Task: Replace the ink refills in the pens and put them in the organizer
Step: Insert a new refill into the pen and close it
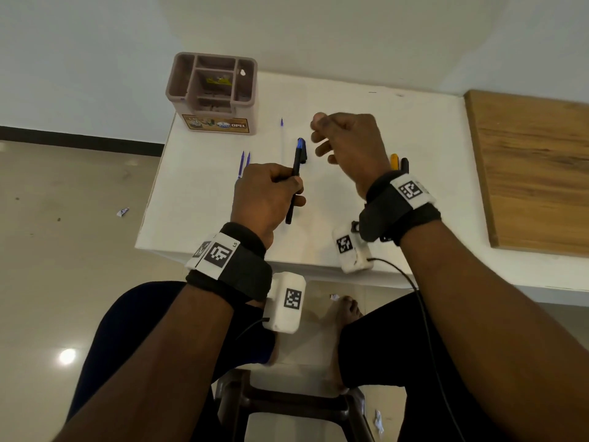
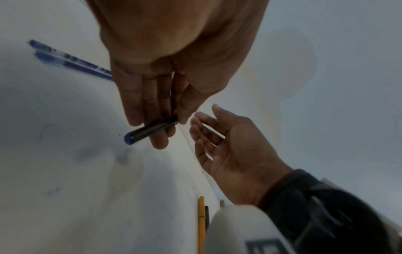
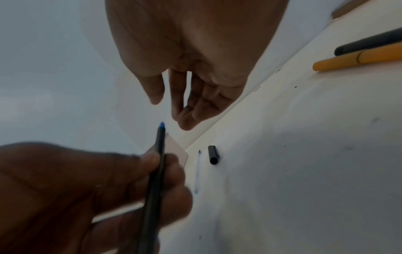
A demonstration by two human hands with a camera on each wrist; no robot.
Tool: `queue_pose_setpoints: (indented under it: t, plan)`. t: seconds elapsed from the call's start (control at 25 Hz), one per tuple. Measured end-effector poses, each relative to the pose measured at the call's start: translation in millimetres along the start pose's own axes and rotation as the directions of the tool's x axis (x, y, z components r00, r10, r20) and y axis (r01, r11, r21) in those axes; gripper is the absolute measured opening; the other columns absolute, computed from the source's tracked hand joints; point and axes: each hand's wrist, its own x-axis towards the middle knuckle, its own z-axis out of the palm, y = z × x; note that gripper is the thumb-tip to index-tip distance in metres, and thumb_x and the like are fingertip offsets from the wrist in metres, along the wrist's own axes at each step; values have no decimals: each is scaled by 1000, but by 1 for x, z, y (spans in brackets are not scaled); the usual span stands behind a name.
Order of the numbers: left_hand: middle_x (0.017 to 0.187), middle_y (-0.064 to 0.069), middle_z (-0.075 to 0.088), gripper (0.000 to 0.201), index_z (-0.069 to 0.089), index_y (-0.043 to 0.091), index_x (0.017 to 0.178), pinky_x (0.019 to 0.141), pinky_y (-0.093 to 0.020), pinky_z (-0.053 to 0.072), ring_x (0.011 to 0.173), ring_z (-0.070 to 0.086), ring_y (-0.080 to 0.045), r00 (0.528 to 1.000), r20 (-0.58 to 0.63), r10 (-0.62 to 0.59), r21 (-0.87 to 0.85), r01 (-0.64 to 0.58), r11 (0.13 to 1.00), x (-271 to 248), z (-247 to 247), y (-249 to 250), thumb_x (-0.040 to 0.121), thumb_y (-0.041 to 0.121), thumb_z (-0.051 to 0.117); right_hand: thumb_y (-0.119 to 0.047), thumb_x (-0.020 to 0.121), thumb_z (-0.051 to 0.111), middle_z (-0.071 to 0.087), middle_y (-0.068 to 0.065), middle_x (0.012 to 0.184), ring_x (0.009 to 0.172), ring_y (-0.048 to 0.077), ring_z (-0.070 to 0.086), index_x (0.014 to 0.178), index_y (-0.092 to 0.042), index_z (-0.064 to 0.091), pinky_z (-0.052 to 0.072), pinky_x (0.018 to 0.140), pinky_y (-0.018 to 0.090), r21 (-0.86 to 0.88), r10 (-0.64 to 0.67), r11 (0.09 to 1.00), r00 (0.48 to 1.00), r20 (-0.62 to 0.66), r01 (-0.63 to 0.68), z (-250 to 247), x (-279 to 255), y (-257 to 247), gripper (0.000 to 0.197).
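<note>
My left hand grips a black pen by its barrel, blue tip pointing up and away. In the left wrist view the fingers are curled round the pen. Just right of the tip hovers my right hand, fingers loosely bent and holding nothing. The pen's black cap lies on the white table beside a clear, used refill. Two blue refills lie left of my left hand. The brown organizer stands at the table's far left corner.
A yellow pen and a black pen lie side by side behind my right wrist. A wooden board covers the surface to the right. The table's left edge drops to a tiled floor. My knees and a stool are below.
</note>
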Motion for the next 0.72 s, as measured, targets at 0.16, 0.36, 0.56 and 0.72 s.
queue_pose_setpoints:
  t: [0.16, 0.36, 0.56, 0.72]
  plan:
    - [98, -4, 80, 21, 76, 12, 115, 73, -22, 57, 79, 80, -14, 1000, -12, 2, 23, -2, 1000, 4, -14, -9, 96, 20, 72, -32, 96, 67, 78, 7, 104, 94, 24, 75, 102, -10, 79, 60, 92, 41, -291, 12, 957, 1000, 21, -5, 13, 34, 10, 25]
    - [101, -4, 79, 25, 74, 11, 121, 90, -33, 61, 83, 80, -15, 1000, 19, -23, 13, 22, 1000, 9, -28, -17, 98, 19, 71, -32, 93, 73, 69, 8, 119, 111, 26, 65, 117, -11, 72, 53, 89, 33, -570, 42, 822, 996, 80, 11, 41, 46, 15, 32]
    - [102, -5, 79, 24, 74, 10, 121, 90, -33, 61, 84, 80, -17, 999, 39, -22, -15, 23, 1000, 10, -30, -14, 98, 18, 69, -24, 94, 66, 68, 7, 127, 117, 26, 65, 122, -15, 69, 49, 92, 28, -548, 41, 837, 998, 55, -4, 48, 43, 11, 30]
    - [103, -7, 78, 23, 74, 9, 120, 95, -38, 61, 85, 80, -19, 997, 69, -19, -58, 23, 998, 4, -29, -9, 98, 15, 69, -4, 94, 66, 78, 17, 99, 85, 27, 80, 117, -5, 72, 63, 83, 28, 217, 114, 970, 993, -22, -106, 25, 25, -11, 24]
